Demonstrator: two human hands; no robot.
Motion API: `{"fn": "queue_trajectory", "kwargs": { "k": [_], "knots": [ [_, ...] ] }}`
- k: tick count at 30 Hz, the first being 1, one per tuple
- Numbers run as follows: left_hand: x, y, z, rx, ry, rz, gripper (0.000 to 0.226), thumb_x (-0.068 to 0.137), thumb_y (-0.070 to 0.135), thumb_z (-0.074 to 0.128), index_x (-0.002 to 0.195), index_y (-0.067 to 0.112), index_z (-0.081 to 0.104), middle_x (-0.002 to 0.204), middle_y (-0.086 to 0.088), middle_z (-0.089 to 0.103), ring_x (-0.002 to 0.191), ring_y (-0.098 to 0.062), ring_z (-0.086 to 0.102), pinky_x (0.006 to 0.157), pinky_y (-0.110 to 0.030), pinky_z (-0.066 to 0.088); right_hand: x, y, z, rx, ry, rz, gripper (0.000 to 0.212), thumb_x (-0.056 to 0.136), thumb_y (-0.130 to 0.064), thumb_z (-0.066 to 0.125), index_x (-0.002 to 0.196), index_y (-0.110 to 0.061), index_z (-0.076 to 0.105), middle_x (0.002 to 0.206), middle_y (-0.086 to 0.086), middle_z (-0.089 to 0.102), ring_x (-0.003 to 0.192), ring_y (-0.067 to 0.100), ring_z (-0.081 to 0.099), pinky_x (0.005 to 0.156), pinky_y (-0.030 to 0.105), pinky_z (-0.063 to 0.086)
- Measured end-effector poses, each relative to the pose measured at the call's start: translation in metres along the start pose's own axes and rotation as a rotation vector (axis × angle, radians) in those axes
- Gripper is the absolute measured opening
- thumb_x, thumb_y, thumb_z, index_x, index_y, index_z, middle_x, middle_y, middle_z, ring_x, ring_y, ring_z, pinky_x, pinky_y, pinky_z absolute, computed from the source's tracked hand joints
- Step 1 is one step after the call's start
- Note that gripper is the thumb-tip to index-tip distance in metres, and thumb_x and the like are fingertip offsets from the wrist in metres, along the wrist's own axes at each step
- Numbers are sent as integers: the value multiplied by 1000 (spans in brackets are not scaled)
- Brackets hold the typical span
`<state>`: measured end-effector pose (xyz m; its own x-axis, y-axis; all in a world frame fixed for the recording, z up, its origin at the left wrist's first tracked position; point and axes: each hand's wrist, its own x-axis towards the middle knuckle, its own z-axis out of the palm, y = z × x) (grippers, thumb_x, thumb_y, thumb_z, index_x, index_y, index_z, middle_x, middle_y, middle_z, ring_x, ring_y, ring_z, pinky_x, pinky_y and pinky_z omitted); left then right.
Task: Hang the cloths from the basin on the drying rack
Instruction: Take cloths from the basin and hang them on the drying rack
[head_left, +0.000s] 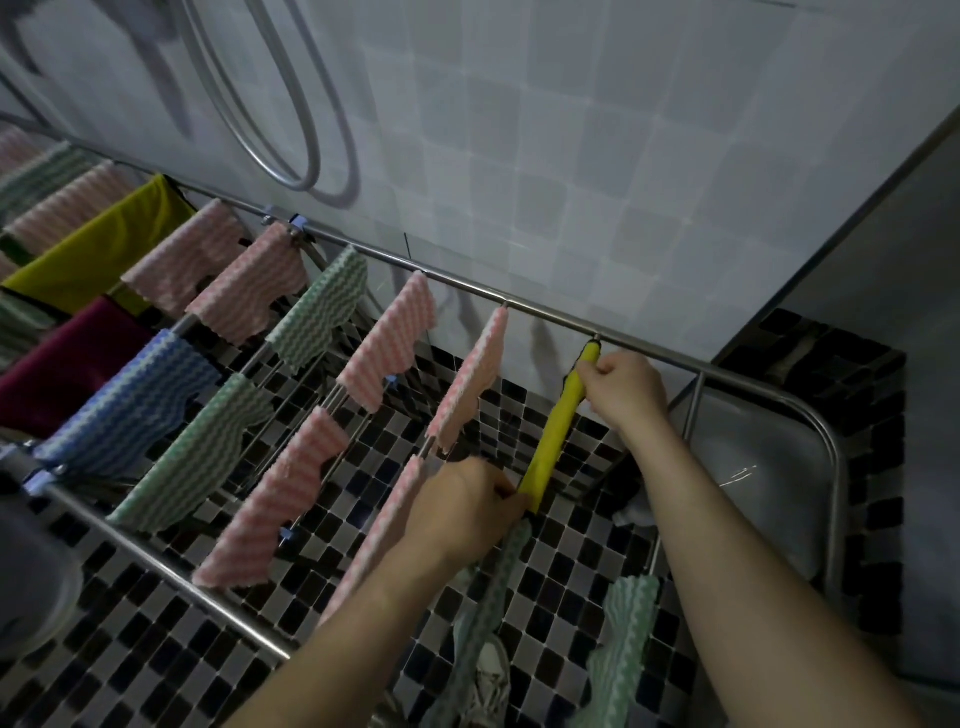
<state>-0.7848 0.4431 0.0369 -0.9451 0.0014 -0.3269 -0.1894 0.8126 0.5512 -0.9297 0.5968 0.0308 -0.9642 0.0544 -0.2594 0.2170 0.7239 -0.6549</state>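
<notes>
A yellow cloth (555, 431) lies draped over one rod of the metal drying rack (540, 312), near its right end. My right hand (623, 389) pinches the cloth's far end close to the rack's back rail. My left hand (462, 512) grips its near end lower down. Several striped cloths, pink (387, 343), green (317, 312) and blue (130, 405), hang on the rods to the left. Two more green striped cloths (623, 639) hang on the near rods below my arms. The basin (753, 467) stands on the floor at the right, under the rack's corner.
A tiled wall with a shower hose (291, 135) rises behind the rack. The floor is black-and-white mosaic tile (156, 649). An olive cloth (98, 249) and a maroon cloth (62, 364) hang at the far left. A shoe (491, 675) shows below the rack.
</notes>
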Motion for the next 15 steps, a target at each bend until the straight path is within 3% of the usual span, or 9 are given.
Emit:
{"fn": "queue_trajectory", "kwargs": {
  "k": [3, 6, 11, 15],
  "knots": [
    [-3, 1, 3, -29, -24, -5, 29, 90, 49, 59, 89, 24, 74, 73, 10, 69, 56, -1, 61, 53, -20, 52, -2, -2, 3, -60, 52, -3, 40, 97, -34, 48, 59, -18, 43, 59, 0, 50, 54, 19, 48, 49, 26, 33],
    [-5, 4, 4, -33, -17, -4, 25, 87, 46, 64, 92, 23, 74, 81, 9, 72, 63, -2, 64, 59, -20, 55, -4, -2, 9, -67, 104, -8, 40, 99, -33, 44, 61, -21, 40, 62, -2, 48, 58, 18, 46, 49, 26, 28],
    [-7, 7, 5, 26, 14, 13, 22, 87, 42, 66, 98, 25, 75, 84, 10, 72, 68, -3, 64, 67, -26, 57, -12, -1, 14, 61, 217, -66, 13, 96, -28, 55, 95, -15, 57, 85, -5, 56, 68, 9, 49, 50, 15, 27],
    [-11, 10, 10, 140, 64, 57, 24, 90, 42, 62, 104, 25, 72, 88, 7, 71, 75, -9, 66, 70, -31, 58, -15, -4, 13, 75, 244, -100, 20, 94, -25, 58, 108, -12, 64, 96, -2, 63, 77, 7, 51, 52, 7, 27]
  ]
}}
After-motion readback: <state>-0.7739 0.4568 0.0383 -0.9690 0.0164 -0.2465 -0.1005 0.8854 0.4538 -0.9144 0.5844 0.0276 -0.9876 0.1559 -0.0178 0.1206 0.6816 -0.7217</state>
